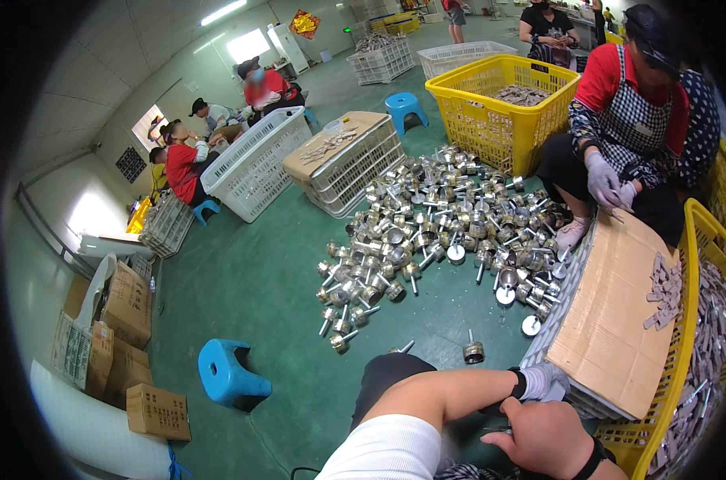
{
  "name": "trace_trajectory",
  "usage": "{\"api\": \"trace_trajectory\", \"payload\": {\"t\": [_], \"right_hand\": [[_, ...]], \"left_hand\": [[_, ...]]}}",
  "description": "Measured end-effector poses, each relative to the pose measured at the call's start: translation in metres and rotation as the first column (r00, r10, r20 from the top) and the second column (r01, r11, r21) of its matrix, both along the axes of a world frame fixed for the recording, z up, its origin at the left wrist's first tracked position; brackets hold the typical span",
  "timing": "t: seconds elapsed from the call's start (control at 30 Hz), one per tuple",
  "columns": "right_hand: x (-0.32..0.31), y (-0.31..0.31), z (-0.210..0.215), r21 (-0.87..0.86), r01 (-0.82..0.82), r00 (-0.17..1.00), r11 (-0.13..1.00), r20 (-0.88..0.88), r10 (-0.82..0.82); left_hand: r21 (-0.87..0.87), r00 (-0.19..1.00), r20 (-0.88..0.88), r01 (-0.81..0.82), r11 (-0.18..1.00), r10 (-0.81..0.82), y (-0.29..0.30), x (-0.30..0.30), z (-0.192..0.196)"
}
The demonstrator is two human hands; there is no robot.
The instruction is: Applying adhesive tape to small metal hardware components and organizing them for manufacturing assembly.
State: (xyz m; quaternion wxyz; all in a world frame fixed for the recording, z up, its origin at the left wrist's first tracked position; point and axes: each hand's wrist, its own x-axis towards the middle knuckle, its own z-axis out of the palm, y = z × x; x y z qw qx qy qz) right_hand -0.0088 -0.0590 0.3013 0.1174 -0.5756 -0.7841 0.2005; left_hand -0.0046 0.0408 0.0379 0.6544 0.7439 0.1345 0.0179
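My left hand (544,381), in a whitish glove with a dark cuff, reaches to the near edge of a crate topped with a cardboard sheet (611,320). Its fingers are mostly hidden, so its grip does not show. Just below it, my bare right hand (545,436) is closed, thumb pointing left, around a small grey metal piece (495,430) that is only partly visible. Several flat metal pieces (665,292) lie on the cardboard's right side. Past my knee, a round metal cup with a stem (474,350) stands on the floor, apart from a large pile of similar metal parts (459,216).
A yellow basket (667,416) full of flat metal pieces stands at my right. Across the cardboard, a co-worker (627,120) in gloves handles small pieces. Another yellow basket (491,120) stands behind the pile. At left are a blue stool (231,372) and cardboard boxes (157,410).
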Motion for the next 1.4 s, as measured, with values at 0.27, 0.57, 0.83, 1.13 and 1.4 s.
{"api": "trace_trajectory", "payload": {"t": [0.27,0.57,0.83,1.13,1.4], "right_hand": [[0.000,0.000,0.002,-0.013,-0.004,1.000,1.000,0.002,0.004],[-0.001,0.005,0.004,-0.140,-0.040,0.996,0.989,0.072,0.051],[0.004,0.003,-0.002,-0.156,-0.024,0.999,0.987,0.018,0.027],[0.011,-0.011,0.000,-0.070,0.037,0.991,0.997,-0.124,-0.046],[0.008,-0.007,-0.033,-0.055,0.049,0.968,0.997,-0.243,-0.061]], "left_hand": [[-0.019,0.999,-0.032,-0.023,1.000,0.022,-0.002,-0.002,0.008],[0.250,0.996,0.033,0.071,0.966,-0.082,0.002,0.001,-0.007],[0.092,0.985,0.013,0.172,0.981,-0.174,0.013,-0.003,0.003],[0.034,0.984,-0.059,0.169,0.985,-0.167,0.007,-0.003,0.001],[-0.028,0.994,-0.043,0.100,0.995,-0.101,0.007,-0.005,0.009]]}}
